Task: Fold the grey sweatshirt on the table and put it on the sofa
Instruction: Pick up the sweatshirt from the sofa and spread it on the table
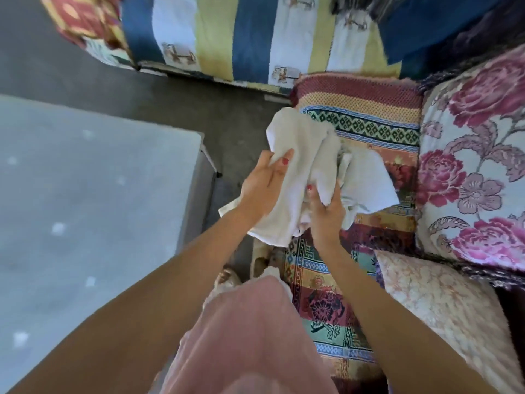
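Beside table point(99, 172), patterned sofa point(369, 129)

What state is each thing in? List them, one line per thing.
Grey sweatshirt: bundled, held up in both hands over the sofa's edge, not yet set down.
Left hand: grips the sweatshirt's left side.
Right hand: grips the sweatshirt's bunched middle.
Sofa: covered by a patterned throw.
Floral cushion: lying on the sofa.
Table: bare where visible.

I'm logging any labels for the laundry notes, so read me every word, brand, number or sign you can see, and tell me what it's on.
No readable text anywhere.
Sweatshirt: no label or print shows.
Sofa cover: woven patterns only, no letters.
Striped blanket: small pictures, no words.
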